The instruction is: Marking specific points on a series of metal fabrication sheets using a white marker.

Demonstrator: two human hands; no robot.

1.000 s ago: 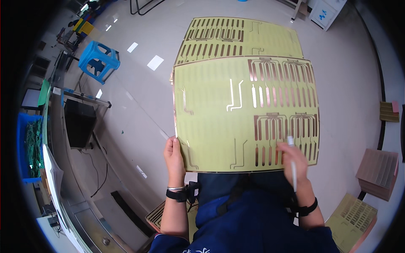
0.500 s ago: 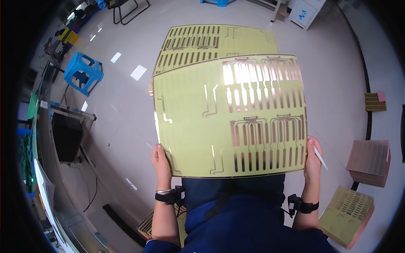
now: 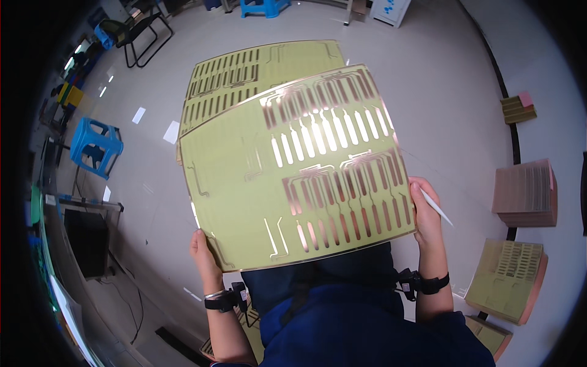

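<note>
I hold up a large yellow-green flexible circuit sheet [image 3: 293, 177] with copper traces and rows of slots. My left hand [image 3: 204, 251] grips its lower left edge. My right hand [image 3: 426, 211] grips its right edge and also holds a thin white pen-like tool [image 3: 437, 208] that sticks out to the right. A second sheet of the same kind [image 3: 257, 73] lies on the floor behind and beyond the held one, partly hidden by it.
Stacks of similar sheets stand at the right: a brownish stack [image 3: 526, 192], a yellow-green stack [image 3: 507, 278] and a small one [image 3: 516, 107]. A blue stool [image 3: 95, 147] and a black chair [image 3: 137, 33] stand at the left, near a dark box [image 3: 85, 238].
The held sheet has tilted and turned, its right side now lower. The view has shifted, so the stool and floor sheet sit elsewhere. Both hands keep their grip.
</note>
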